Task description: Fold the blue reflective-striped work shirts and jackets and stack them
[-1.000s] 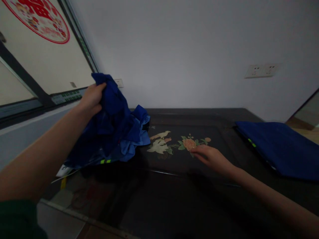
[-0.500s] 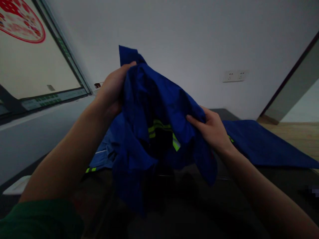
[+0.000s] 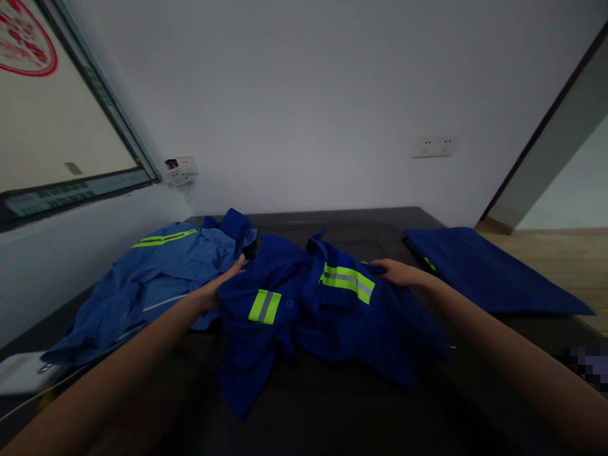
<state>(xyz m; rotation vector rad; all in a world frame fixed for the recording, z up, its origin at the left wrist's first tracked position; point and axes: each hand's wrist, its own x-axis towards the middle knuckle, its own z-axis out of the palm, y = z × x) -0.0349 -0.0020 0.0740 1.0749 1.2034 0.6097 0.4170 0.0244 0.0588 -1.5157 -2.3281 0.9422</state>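
Observation:
A dark blue work jacket (image 3: 327, 329) with yellow-green and grey reflective strips lies crumpled across the dark table in front of me. At its left edge is my left hand (image 3: 216, 292), its thumb showing and its fingers partly hidden by the cloth. My right hand (image 3: 396, 272) pinches the jacket's upper right edge beside a reflective strip. Left of my left hand, a lighter blue jacket (image 3: 161, 269) with a reflective band lies in a loose heap. A folded dark blue garment (image 3: 489, 272) rests flat at the right.
The dark table (image 3: 294, 218) reaches back to a white wall (image 3: 304, 107) with a wall socket (image 3: 433, 146). Another socket and plug (image 3: 178, 172) sit near the window corner. A white object (image 3: 23, 373) with a cable lies at the left front.
The dark blue jacket has come down from in front of my face onto the table. Both hands have lowered with it, and its reflective strips now face up.

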